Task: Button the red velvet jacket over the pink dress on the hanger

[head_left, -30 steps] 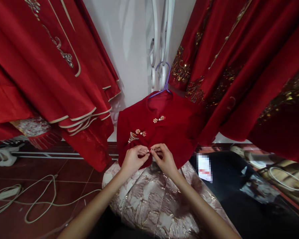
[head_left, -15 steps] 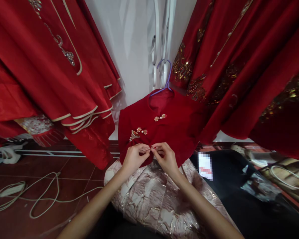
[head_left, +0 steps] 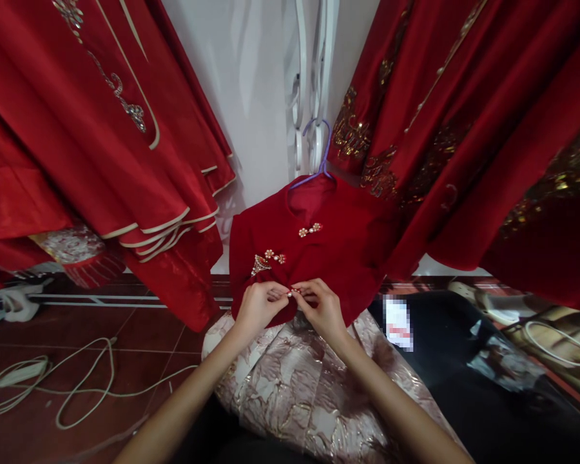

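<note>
pinching at the jacket's lower front, both hands. left hand (head_left: 261, 307): thumb and forefinger closed on one end of a small beaded clasp (head_left: 294, 291), other fingers curled. right hand (head_left: 325, 307): thumb and forefinger closed on the other end, fingers likewise bent. clasp sits directly between the two sets of fingertips, partly hidden by them, near the bottom edge of the red jacket (head_left: 338, 245). clasp's long axis runs crosswise, one end toward each hand; finer detail too small to tell.

jacket: neck points away from the person, hem toward them, long axis running up to the purple hanger (head_left: 327, 151) inside the collar. two flowered fastenings (head_left: 310, 230) higher on its front; a jewelled brooch (head_left: 260, 265) near its left edge.

below the hem, pale patterned cloth (head_left: 290, 399), shiny. to its right, a black flat surface (head_left: 444, 348) with a pixelated white item (head_left: 397, 325) by its upper left corner and clear plastic (head_left: 505, 364) near its right edge.

room: dark red tiled floor (head_left: 142, 328), loose pale cable (head_left: 113, 367) at left; white wall (head_left: 258, 71) behind; red garments (head_left: 140, 174) hanging either side.
</note>
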Motion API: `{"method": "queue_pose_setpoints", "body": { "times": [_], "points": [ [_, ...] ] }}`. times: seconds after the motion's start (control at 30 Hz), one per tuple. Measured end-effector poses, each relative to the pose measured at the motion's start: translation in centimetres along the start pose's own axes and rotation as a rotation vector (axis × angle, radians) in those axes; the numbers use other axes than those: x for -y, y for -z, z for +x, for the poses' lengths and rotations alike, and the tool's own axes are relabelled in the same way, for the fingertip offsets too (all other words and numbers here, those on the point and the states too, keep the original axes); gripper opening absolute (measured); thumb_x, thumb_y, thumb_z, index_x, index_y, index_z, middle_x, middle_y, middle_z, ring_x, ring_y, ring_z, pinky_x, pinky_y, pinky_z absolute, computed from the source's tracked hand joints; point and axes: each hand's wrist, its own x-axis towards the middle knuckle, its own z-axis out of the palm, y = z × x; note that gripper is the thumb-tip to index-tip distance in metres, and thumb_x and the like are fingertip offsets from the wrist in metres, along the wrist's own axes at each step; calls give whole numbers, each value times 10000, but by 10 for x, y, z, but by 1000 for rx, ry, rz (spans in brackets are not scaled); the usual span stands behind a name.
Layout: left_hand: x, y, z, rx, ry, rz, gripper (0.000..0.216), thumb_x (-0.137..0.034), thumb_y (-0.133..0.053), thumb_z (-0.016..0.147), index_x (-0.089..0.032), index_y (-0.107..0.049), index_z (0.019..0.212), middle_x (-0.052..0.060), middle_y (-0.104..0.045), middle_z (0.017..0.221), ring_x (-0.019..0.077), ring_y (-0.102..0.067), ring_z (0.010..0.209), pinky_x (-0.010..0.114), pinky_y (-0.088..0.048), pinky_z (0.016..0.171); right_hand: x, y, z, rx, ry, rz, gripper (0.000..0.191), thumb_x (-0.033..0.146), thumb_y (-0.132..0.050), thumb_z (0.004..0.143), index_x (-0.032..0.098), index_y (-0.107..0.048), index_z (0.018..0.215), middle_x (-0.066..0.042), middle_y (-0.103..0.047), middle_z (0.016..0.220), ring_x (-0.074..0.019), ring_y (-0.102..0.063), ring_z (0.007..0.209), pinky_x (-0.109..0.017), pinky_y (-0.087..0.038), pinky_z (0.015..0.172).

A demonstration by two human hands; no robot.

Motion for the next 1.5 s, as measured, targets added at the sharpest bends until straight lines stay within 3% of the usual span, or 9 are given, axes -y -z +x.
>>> {"method": "queue_pose_setpoints", "body": {
  "times": [0.13,0.23,0.33,0.43,0.57,0.77,1.07,1.33,1.5],
  "points": [
    [0,7,3,22,-71,17,119,-200,-615,770,-185,-694,858,17,-725,793,133,-676,722,235,-537,680,5,8,5,41,-16,2,165,289,-579,856,207,-682,955,-48,-602,938,-135,-648,779,-265,-583,691],
    [-4,20,6,-62,-123,97,154,-224,-621,779,-208,-676,922,9,-707,830,127,-649,729,233,-507,652,14,27,14,83,-36,-25,179,311,-568,862,210,-690,946,-55,-631,943,-134,-653,734,-252,-570,622],
    [-11,30,7,-117,-168,159,126,-233,-618,792,-219,-678,902,4,-693,853,121,-623,733,240,-481,667,29,50,21,17,-16,-75,163,314,-572,861,212,-686,919,-59,-653,953,-139,-649,740,-257,-559,627],
    [-16,32,6,-82,-193,219,83,-225,-614,798,-226,-685,842,-5,-689,843,125,-599,724,255,-463,686,43,62,23,-29,5,-113,150,302,-562,869,219,-675,920,-54,-653,960,-143,-644,765,-266,-557,657],
    [-18,22,1,-68,-197,321,67,-219,-623,795,-229,-684,820,-7,-681,831,155,-595,773,290,-443,740,46,55,18,24,55,-181,149,268,-540,875,234,-676,926,-58,-622,974,-165,-632,873,-292,-562,722],
    [-15,8,-5,-46,-202,521,91,-292,-654,793,-230,-674,857,12,-669,892,215,-579,878,341,-390,776,31,46,13,294,123,-370,299,227,-600,824,286,-629,1116,-65,-592,1094,-223,-581,1044,-409,-502,895],
    [-8,4,-3,-65,-236,484,89,-291,-648,814,-210,-612,815,4,-655,900,203,-565,862,333,-371,773,16,40,12,258,114,-450,205,220,-587,835,227,-650,1030,-92,-570,1034,-231,-565,1012,-418,-497,884],
    [-9,4,-3,-64,-222,390,70,-256,-596,842,-208,-573,796,-2,-631,771,175,-581,769,306,-425,743,17,36,9,266,106,-439,190,214,-590,836,210,-624,1023,-87,-565,1049,-219,-553,1019,-397,-482,897],
    [-9,2,-3,46,-135,198,87,-288,-611,817,-215,-593,861,2,-681,798,153,-642,728,261,-483,686,14,35,9,283,108,-475,227,186,-663,765,224,-596,978,-63,-541,996,-223,-537,982,-384,-479,854]
  ]
}}
